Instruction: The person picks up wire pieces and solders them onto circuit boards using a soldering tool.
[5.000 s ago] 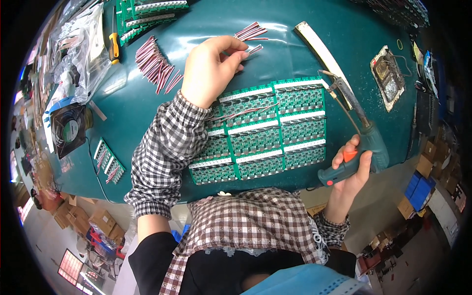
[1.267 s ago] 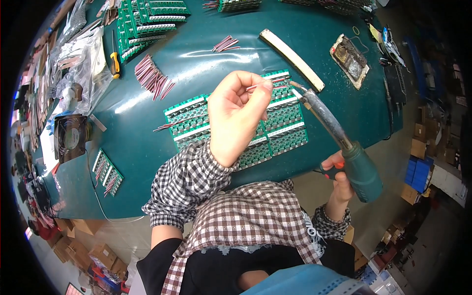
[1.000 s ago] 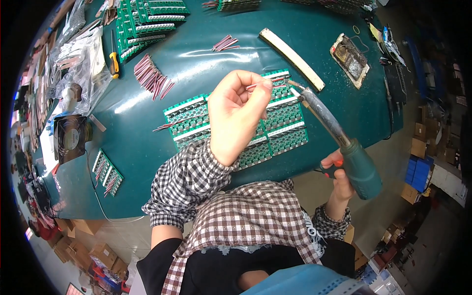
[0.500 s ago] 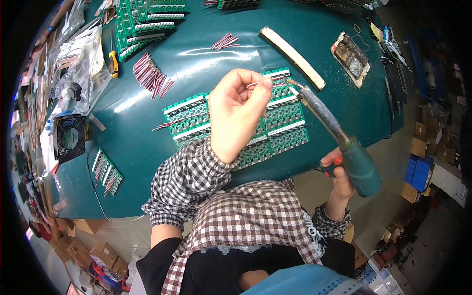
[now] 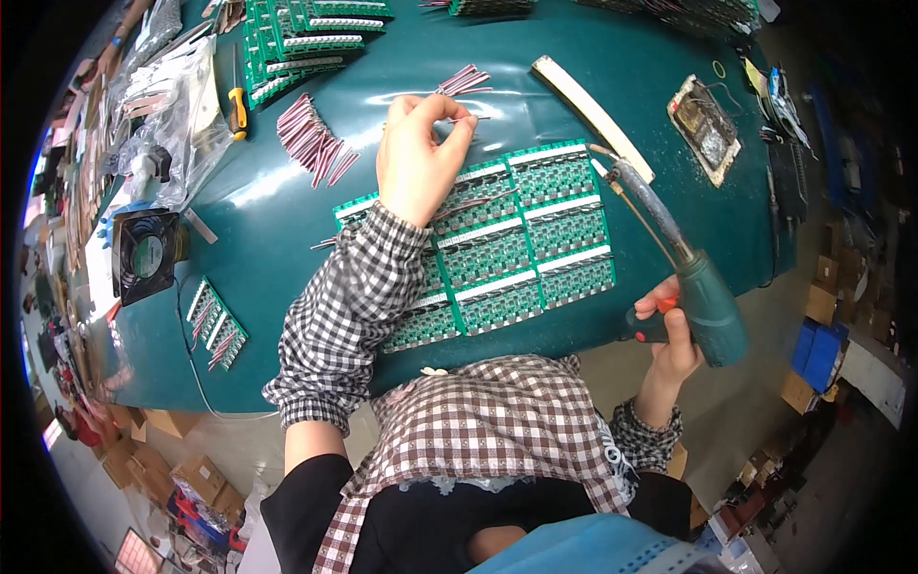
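My left hand [image 5: 413,158] is above the far edge of a panel of green circuit boards [image 5: 488,253], with thumb and forefinger pinched. From those fingertips sticks a short thin wire [image 5: 483,119], close to a small bunch of red, white and dark wires [image 5: 464,80]. Another wire [image 5: 475,204] lies across the panel's upper middle. My right hand [image 5: 669,330] grips the handle of a green soldering gun [image 5: 710,311] with a red trigger. Its metal tip points up and left, just off the panel's far right corner.
A larger fan of cut wires [image 5: 311,142] lies left of the panel, near a yellow-handled screwdriver [image 5: 237,113]. Stacked boards [image 5: 311,43] stand at the back. A small fan [image 5: 145,256] and a loose board strip [image 5: 217,323] are at left. Beyond the gun are a pale bar [image 5: 593,117] and a solder-stained tray [image 5: 705,129].
My left hand has moved away from the soldering tip, left and farther back toward the small wire bunch. The soldering gun has come slightly off the panel. The whole view has shifted a little.
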A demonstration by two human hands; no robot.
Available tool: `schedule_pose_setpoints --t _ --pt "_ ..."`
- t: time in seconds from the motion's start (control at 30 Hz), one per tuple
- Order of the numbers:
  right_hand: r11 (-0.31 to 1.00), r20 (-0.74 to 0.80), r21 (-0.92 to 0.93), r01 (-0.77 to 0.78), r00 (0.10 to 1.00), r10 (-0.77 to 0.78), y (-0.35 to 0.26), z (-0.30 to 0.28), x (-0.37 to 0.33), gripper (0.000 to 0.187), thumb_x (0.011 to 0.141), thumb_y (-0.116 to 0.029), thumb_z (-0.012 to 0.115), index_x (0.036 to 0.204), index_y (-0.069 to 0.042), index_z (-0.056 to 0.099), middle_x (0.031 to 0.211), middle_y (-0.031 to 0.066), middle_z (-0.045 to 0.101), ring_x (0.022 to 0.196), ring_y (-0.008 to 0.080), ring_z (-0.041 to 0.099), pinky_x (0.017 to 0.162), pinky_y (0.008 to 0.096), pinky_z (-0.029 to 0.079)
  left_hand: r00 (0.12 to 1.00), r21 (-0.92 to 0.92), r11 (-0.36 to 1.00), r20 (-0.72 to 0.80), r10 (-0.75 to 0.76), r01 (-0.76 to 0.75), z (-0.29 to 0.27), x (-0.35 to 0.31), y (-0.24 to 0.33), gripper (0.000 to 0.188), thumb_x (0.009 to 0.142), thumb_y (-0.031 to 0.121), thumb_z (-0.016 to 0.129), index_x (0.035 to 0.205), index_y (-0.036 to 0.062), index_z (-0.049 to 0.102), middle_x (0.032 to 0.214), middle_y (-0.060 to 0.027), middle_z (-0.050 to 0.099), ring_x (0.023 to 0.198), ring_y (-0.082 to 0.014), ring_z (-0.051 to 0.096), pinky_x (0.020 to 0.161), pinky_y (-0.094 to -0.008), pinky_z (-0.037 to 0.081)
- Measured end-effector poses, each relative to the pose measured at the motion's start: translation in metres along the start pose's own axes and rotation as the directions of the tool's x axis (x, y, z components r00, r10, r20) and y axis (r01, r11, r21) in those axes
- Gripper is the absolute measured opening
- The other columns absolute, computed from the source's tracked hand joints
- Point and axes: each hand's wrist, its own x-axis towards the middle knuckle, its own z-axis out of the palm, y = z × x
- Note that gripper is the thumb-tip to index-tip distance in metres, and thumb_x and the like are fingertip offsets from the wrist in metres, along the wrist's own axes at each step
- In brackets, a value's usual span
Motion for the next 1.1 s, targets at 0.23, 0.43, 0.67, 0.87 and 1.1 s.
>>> schedule_pose_setpoints --t 0.23,0.43,0.67,0.87,1.1 --pt "0.997 -0.074 0.073 -0.016 0.997 0.021 -0.004 0.024 0.026 0.032 0.085 -0.013 0.055 0.109 0.006 0.049 0.095 0.0141 0.055 0.071 0.0218 0.06 0.059 0.0307 0.052 0.979 -0.168 0.979 0.147 0.137 -0.112 -0.01 -0.017 0.046 0.007 0.07 0.007 0.064 0.075 0.0034 0.061 0.075 -0.0033 0.052 0.054 -0.0091 0.044 0.05 -0.0226 0.038" --pt "0.996 0.044 -0.067 -0.059 0.997 0.062 -0.002 0.068 0.057 0.041 0.071 0.005 0.069 0.107 0.001 0.051 0.091 0.0091 0.06 0.082 0.015 0.059 0.072 0.0257 0.047 0.895 -0.281 0.959 0.438 0.088 0.043 -0.008 -0.038 0.082 0.006 0.076 0.005 0.065 0.08 0.0028 0.06 0.08 0.0018 0.051 0.065 -0.0029 0.043 0.057 -0.0169 0.036" --pt "0.993 -0.108 0.064 -0.094 0.989 0.101 0.006 0.082 0.036 0.039 0.07 0.01 0.063 0.105 0.001 0.05 0.093 0.0077 0.053 0.081 0.016 0.057 0.072 0.0274 0.048 0.825 -0.708 0.441 0.541 -0.164 0.552 0.015 -0.052 0.085 0.011 0.082 0.005 0.063 0.087 0.0008 0.054 0.082 -0.0048 0.06 0.072 -0.0072 0.057 0.06 -0.0201 0.046" --pt "0.984 -0.234 0.112 -0.135 0.959 0.158 -0.001 0.066 0.042 0.032 0.072 0.007 0.067 0.1 0.002 0.053 0.088 0.0072 0.058 0.077 0.014 0.06 0.071 0.0262 0.049 0.959 -0.291 0.956 0.259 0.114 -0.035 0.01 -0.055 0.085 0.013 0.075 0.001 0.067 0.083 0.0014 0.056 0.076 -0.0046 0.059 0.066 -0.0091 0.057 0.052 -0.0203 0.044" --pt "0.994 -0.161 -0.016 -0.107 0.982 0.103 0.008 0.068 0.049 0.039 0.069 0.005 0.071 0.103 0.002 0.053 0.089 0.0063 0.059 0.077 0.0139 0.06 0.069 0.027 0.049 0.821 0.125 0.811 0.085 0.565 -0.571 0.023 -0.065 0.075 0.024 0.059 -0.004 0.07 0.081 0.0022 0.062 0.073 -0.0072 0.057 0.061 -0.0213 0.057 0.051 -0.0284 0.045"
